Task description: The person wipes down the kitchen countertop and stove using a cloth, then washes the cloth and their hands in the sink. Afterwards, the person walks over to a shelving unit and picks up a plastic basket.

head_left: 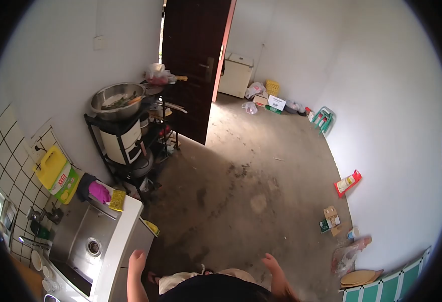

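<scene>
My left hand (137,260) hangs in front of my body, just right of the white counter edge (117,251). Seen from above, its fingers are mostly hidden, and nothing shows in it. Over the floor (216,216) on the other side is my right hand (270,262); its fingers are foreshortened, and no object is visible there. Nearest the left hand is the steel sink (77,246) in the counter. A yellow sponge or cloth (116,200), a pink cloth (99,192) and a yellow jug (57,176) sit at the counter's far end.
A black rack (100,143) holds a steel bowl (117,100) with vegetables and a white appliance (123,141). Beyond it, a dark door (193,65) stands ajar. Along the right wall are a red bag (348,183), a cardboard box (330,217) and a green-white panel (389,284).
</scene>
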`<move>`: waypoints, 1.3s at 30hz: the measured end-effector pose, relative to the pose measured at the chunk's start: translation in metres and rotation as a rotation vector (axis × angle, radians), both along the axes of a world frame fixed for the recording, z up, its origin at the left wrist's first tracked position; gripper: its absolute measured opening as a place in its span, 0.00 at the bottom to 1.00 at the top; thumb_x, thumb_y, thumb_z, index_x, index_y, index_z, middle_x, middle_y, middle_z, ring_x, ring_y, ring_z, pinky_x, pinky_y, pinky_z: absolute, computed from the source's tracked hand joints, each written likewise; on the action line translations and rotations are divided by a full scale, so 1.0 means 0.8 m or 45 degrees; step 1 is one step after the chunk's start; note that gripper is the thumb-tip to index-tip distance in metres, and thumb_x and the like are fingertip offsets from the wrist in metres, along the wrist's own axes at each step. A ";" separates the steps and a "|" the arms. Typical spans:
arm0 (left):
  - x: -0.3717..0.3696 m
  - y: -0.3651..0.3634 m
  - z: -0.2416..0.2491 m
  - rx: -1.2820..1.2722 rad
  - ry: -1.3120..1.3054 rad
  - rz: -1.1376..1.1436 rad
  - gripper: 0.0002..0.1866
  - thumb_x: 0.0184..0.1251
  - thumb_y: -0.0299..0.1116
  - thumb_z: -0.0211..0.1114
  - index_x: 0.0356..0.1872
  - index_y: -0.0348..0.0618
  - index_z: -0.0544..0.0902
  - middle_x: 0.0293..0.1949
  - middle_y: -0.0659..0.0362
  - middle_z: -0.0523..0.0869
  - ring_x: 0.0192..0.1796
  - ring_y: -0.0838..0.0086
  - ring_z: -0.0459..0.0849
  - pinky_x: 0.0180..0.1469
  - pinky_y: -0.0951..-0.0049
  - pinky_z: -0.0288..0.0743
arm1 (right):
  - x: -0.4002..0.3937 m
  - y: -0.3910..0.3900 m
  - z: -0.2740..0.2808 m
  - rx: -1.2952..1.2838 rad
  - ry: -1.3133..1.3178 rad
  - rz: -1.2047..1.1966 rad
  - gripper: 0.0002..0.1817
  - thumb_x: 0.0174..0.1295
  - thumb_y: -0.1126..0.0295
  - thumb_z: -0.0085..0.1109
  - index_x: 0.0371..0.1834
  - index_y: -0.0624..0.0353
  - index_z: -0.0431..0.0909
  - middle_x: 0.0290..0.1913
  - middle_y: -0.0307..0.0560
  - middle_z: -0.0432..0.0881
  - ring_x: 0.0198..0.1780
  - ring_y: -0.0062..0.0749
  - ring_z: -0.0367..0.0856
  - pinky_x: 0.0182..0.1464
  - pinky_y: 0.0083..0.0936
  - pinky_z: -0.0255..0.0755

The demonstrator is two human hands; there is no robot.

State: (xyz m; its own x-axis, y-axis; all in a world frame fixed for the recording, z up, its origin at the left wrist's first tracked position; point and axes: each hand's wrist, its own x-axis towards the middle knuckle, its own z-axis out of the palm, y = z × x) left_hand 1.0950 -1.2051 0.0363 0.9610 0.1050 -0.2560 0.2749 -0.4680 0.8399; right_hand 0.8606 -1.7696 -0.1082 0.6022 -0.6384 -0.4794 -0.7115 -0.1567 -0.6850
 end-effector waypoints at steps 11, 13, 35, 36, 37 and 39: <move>0.078 -0.188 0.032 -0.106 -0.182 -0.692 0.16 0.64 0.36 0.59 0.47 0.36 0.81 0.44 0.46 0.85 0.51 0.57 0.83 0.53 0.66 0.75 | -0.374 0.005 -0.107 0.121 0.548 -0.618 0.24 0.63 0.56 0.53 0.56 0.64 0.73 0.51 0.57 0.81 0.49 0.45 0.80 0.50 0.41 0.72; 0.100 -0.185 -0.021 -0.015 -0.125 -0.869 0.15 0.65 0.37 0.59 0.46 0.37 0.81 0.42 0.47 0.86 0.49 0.59 0.84 0.52 0.67 0.75 | -0.425 0.121 -0.115 0.285 0.540 -0.946 0.23 0.64 0.55 0.52 0.52 0.65 0.77 0.48 0.56 0.82 0.47 0.44 0.81 0.49 0.43 0.72; 0.074 -0.460 -0.023 0.148 0.047 -2.035 0.14 0.64 0.33 0.59 0.44 0.34 0.82 0.39 0.56 0.85 0.43 0.74 0.81 0.49 0.73 0.74 | -0.376 0.535 0.030 0.637 0.451 -1.714 0.28 0.60 0.56 0.52 0.61 0.60 0.71 0.58 0.56 0.76 0.54 0.50 0.77 0.53 0.39 0.73; 0.045 -0.470 -0.017 0.154 0.085 -2.090 0.14 0.64 0.34 0.59 0.44 0.34 0.82 0.39 0.56 0.85 0.43 0.74 0.81 0.49 0.73 0.74 | -0.389 0.556 0.023 0.702 0.466 -1.780 0.26 0.60 0.56 0.52 0.58 0.61 0.74 0.55 0.56 0.78 0.50 0.51 0.79 0.50 0.39 0.74; 0.016 -0.481 -0.010 0.162 0.123 -2.142 0.14 0.64 0.34 0.59 0.44 0.34 0.82 0.39 0.57 0.85 0.43 0.74 0.81 0.49 0.73 0.74 | -0.401 0.578 0.015 0.766 0.484 -1.817 0.25 0.60 0.56 0.52 0.55 0.62 0.76 0.52 0.56 0.81 0.47 0.51 0.81 0.47 0.39 0.75; -0.039 -0.501 -0.003 0.237 0.140 -2.247 0.16 0.64 0.36 0.59 0.46 0.34 0.81 0.40 0.54 0.85 0.44 0.72 0.82 0.49 0.72 0.74 | -0.434 0.639 -0.044 0.767 0.515 -1.626 0.22 0.60 0.57 0.51 0.46 0.64 0.81 0.41 0.55 0.84 0.38 0.52 0.83 0.41 0.40 0.76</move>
